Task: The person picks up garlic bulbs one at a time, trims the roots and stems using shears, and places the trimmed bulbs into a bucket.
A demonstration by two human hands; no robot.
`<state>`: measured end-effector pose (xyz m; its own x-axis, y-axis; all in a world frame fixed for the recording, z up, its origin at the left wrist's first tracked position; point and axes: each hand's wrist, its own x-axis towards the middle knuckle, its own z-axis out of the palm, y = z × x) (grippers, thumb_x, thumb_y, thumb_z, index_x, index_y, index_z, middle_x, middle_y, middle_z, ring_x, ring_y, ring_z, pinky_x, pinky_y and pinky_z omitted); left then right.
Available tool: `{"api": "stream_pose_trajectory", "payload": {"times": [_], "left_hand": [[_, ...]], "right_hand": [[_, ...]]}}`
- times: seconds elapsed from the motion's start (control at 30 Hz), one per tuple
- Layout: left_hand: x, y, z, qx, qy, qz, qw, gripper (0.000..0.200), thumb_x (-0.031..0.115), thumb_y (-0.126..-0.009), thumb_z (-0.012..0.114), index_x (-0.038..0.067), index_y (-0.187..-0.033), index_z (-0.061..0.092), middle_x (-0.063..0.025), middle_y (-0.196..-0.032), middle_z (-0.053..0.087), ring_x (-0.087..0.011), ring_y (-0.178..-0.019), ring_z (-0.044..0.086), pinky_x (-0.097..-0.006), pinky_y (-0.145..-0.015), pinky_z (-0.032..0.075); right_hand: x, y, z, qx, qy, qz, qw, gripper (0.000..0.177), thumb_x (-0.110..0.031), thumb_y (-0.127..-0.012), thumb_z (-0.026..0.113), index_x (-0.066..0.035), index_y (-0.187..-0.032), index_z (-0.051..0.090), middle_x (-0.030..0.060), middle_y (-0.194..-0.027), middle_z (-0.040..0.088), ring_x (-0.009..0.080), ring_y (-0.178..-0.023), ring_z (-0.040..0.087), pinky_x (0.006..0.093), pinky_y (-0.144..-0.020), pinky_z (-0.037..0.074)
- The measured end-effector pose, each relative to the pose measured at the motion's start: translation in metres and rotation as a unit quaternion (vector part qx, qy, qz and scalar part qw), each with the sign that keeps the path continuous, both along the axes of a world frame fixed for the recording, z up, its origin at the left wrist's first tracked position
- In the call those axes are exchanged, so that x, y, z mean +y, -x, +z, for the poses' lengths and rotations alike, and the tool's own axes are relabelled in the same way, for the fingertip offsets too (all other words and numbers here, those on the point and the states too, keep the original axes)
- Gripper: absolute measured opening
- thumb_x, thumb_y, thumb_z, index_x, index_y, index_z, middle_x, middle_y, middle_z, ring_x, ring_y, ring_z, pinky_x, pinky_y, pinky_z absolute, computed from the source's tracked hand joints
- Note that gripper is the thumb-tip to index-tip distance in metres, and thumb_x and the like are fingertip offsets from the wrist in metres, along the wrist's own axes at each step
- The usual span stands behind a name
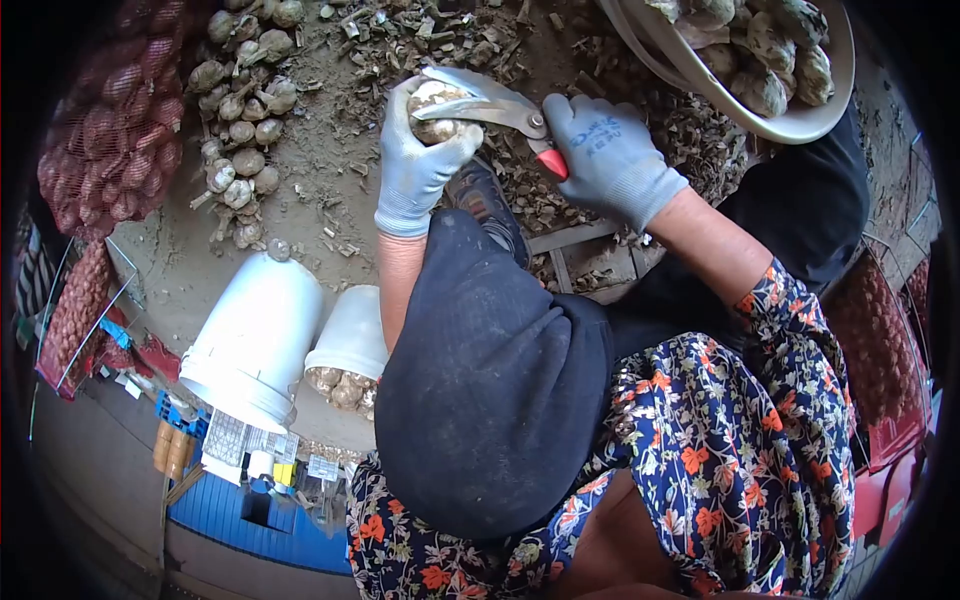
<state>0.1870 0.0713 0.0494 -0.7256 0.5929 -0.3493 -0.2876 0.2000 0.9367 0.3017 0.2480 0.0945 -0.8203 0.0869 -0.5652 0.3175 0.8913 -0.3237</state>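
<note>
My left hand (410, 172), in a grey-blue knit glove, is closed around a garlic bulb (436, 131) above my knee. In my right hand (612, 158), gloved alike, are pruning shears (508, 114) with a red handle, its fingers wrapped around the grip. The shears' blades are apart and reach over the bulb on both sides, close to my left fingers. Part of the bulb is hidden by the blades and fingers.
Several garlic bulbs (240, 130) lie heaped on the ground at left, near a red mesh sack (115, 140). A white bucket (262, 325) and a smaller bucket (355, 325) are below. At upper right, a pale basin (835, 95) holds bulbs. Dry clippings (535, 185) litter the floor.
</note>
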Motion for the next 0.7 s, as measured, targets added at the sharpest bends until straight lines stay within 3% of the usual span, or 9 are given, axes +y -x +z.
{"api": "stream_pose_trajectory", "payload": {"times": [0.13, 0.27, 0.37, 0.47, 0.53, 0.6, 0.63, 0.67, 0.7], "left_hand": [[0.002, 0.000, -0.011, -0.022, 0.012, -0.025, 0.999, 0.052, 0.003, -0.069, 0.074, 0.002, -0.114, 0.048, -0.0060, -0.099, 0.060, -0.0116, -0.090, 0.059, -0.0267, -0.080, 0.050], [0.041, 0.011, 0.051, 0.004, -0.076, -0.071, 0.995, 0.057, -0.002, -0.068, 0.073, -0.003, -0.117, 0.044, -0.0092, -0.106, 0.057, -0.0149, -0.096, 0.059, -0.0292, -0.085, 0.052], [0.104, 0.029, 0.071, 0.353, -0.116, -0.005, 0.928, 0.058, -0.001, -0.065, 0.073, -0.002, -0.117, 0.046, -0.0133, -0.104, 0.058, -0.0193, -0.092, 0.061, -0.0317, -0.076, 0.053], [0.168, 0.051, 0.082, 0.693, -0.028, -0.101, 0.713, 0.043, 0.003, -0.072, 0.065, 0.001, -0.113, 0.053, -0.0124, -0.088, 0.061, -0.0228, -0.078, 0.062, -0.0349, -0.063, 0.052], [0.193, 0.045, 0.082, 0.630, 0.009, -0.129, 0.766, 0.068, 0.022, -0.080, 0.063, -0.001, -0.138, 0.036, -0.0262, -0.130, 0.039, -0.0416, -0.121, 0.036, -0.0467, -0.103, 0.030], [0.188, 0.055, 0.079, 0.535, -0.156, -0.107, 0.823, 0.067, 0.020, -0.080, 0.061, 0.000, -0.139, 0.035, -0.0260, -0.129, 0.041, -0.0407, -0.122, 0.038, -0.0453, -0.105, 0.030], [0.185, 0.068, 0.069, 0.595, -0.210, -0.028, 0.775, 0.069, 0.021, -0.078, 0.063, 0.001, -0.138, 0.035, -0.0235, -0.122, 0.046, -0.0369, -0.115, 0.044, -0.0461, -0.103, 0.032], [0.162, 0.061, 0.055, 0.440, -0.196, -0.028, 0.876, 0.031, 0.004, -0.075, 0.060, 0.004, -0.106, 0.061, -0.0089, -0.073, 0.061, -0.0216, -0.071, 0.062, -0.0374, -0.059, 0.050], [0.146, 0.085, 0.019, 0.547, -0.133, 0.077, 0.823, 0.026, 0.003, -0.074, 0.059, 0.006, -0.099, 0.066, -0.0084, -0.066, 0.061, -0.0215, -0.068, 0.063, -0.0380, -0.061, 0.051]], "right_hand": [[0.006, -0.008, -0.016, -0.029, 0.091, -0.009, 0.995, 0.039, -0.032, -0.083, 0.059, -0.002, -0.105, 0.049, 0.0235, -0.090, 0.063, 0.0379, -0.088, 0.063, 0.0465, -0.078, 0.049], [0.011, -0.031, -0.047, -0.136, 0.158, -0.245, 0.947, 0.050, -0.040, -0.084, 0.056, 0.004, -0.105, 0.046, 0.0312, -0.097, 0.061, 0.0459, -0.095, 0.058, 0.0473, -0.082, 0.046], [0.015, -0.043, -0.036, -0.146, 0.152, -0.258, 0.943, 0.052, -0.042, -0.085, 0.054, 0.006, -0.104, 0.046, 0.0340, -0.100, 0.059, 0.0469, -0.097, 0.057, 0.0478, -0.083, 0.045], [0.009, -0.049, -0.040, -0.145, 0.177, -0.239, 0.944, 0.049, -0.040, -0.084, 0.056, 0.005, -0.101, 0.046, 0.0337, -0.095, 0.060, 0.0465, -0.096, 0.057, 0.0487, -0.082, 0.045], [0.008, -0.051, -0.041, -0.117, 0.166, -0.209, 0.957, 0.047, -0.039, -0.083, 0.058, 0.004, -0.099, 0.045, 0.0319, -0.089, 0.060, 0.0475, -0.090, 0.058, 0.0498, -0.079, 0.044], [0.009, -0.053, -0.040, -0.117, 0.158, -0.192, 0.961, 0.046, -0.038, -0.083, 0.057, 0.004, -0.099, 0.046, 0.0317, -0.090, 0.061, 0.0468, -0.091, 0.059, 0.0499, -0.079, 0.045], [0.011, -0.053, -0.040, -0.120, 0.143, -0.194, 0.963, 0.046, -0.038, -0.084, 0.055, 0.004, -0.100, 0.047, 0.0314, -0.090, 0.061, 0.0461, -0.091, 0.060, 0.0499, -0.080, 0.045], [0.011, -0.050, -0.038, -0.123, 0.147, -0.192, 0.963, 0.046, -0.038, -0.084, 0.055, 0.004, -0.100, 0.047, 0.0314, -0.090, 0.061, 0.0461, -0.091, 0.060, 0.0499, -0.080, 0.045], [0.013, -0.049, -0.035, -0.132, 0.156, -0.210, 0.956, 0.044, -0.037, -0.084, 0.055, 0.003, -0.099, 0.046, 0.0315, -0.089, 0.061, 0.0458, -0.090, 0.060, 0.0499, -0.079, 0.045]]}}
